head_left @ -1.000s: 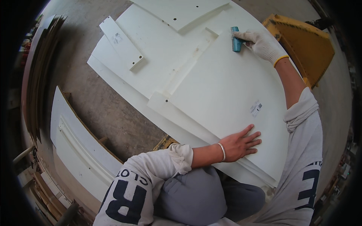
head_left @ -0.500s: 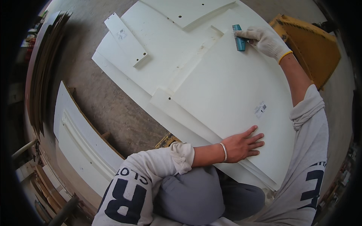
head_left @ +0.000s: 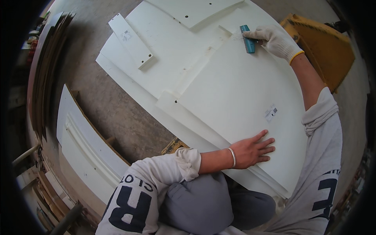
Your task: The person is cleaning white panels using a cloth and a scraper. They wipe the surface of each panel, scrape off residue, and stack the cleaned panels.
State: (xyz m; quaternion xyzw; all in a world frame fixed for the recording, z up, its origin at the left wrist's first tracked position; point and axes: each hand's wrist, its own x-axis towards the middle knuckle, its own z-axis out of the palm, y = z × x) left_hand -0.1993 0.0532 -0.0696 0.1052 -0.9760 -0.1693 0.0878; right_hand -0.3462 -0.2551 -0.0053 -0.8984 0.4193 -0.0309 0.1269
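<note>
A large white panel (head_left: 235, 88) with a small printed label lies on top of other white boards in front of me. My left hand (head_left: 252, 152) is bare, wears a metal bangle, and presses flat on this panel with its fingers spread. At the panel's far edge, my right hand (head_left: 270, 39), in a white knitted glove with a yellow cuff, grips a teal block-shaped hand tool (head_left: 248, 40). The tool sits against that edge, its exact kind unclear. Pale shavings (head_left: 236, 36) show beside its left side. The glove partly hides its right side.
A narrow white board (head_left: 130, 41) with holes and another drilled panel (head_left: 196, 11) rest on the stack. A yellow metal piece (head_left: 323, 51) stands at the right. At lower left is a white curved-looking panel (head_left: 90, 145); brown boards (head_left: 43, 74) lean behind it.
My right hand and the teal tool have shifted very slightly left, and more pale shavings show beside the tool. The left hand stays in place.
</note>
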